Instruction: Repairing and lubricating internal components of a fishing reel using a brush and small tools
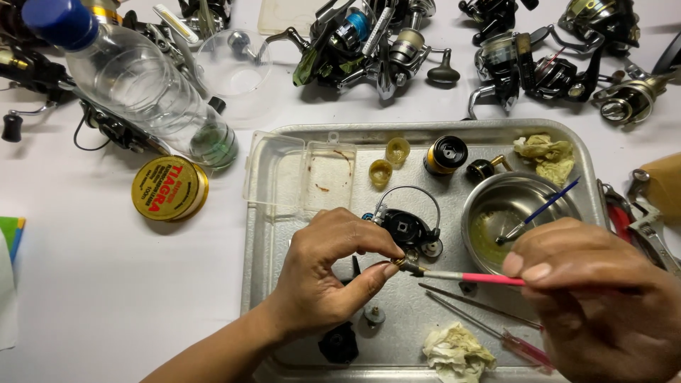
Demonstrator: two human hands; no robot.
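A: Head view, then. What have the hands got?

B: The left hand [333, 273] is pinched nearly closed, thumb and forefinger holding a small brass ring [401, 263] just above the metal tray [284, 135]. The right hand [603, 298] is closed around a pink-handled brush [472, 277], whose tip touches the ring.

A: How would that ring handle?

B: Light and stiff, I'd judge, and likely slippery if it's greased. It's tiny, so fingertips on its outer rim look like the only hold, and a loose pinch could drop it among the parts below.

A: What lies around it?

B: Just behind sits a black reel part with a wire bail [406, 225]. To the right is a steel bowl [512, 213] with a blue-handled brush [539, 211] leaning in it. Farther back are two yellow caps [389, 162], a black and gold spool [445, 154] and a clear plastic box [301, 174]. Crumpled, stained tissues lie at the far right corner [545, 156] and the near edge [456, 351].

A: Room to move?

B: Tight. Two thin tools [489, 319] lie under the brush, and small black pieces sit near the left wrist. The tray's raised rim boxes everything in. On the desk [106, 284] to the left there's open space, apart from a yellow tin [169, 187] and a clear bottle with a blue cap [135, 78]. Fishing reels [369, 42] crowd the far edge, and pliers [638, 220] lie just beside the tray's right side.
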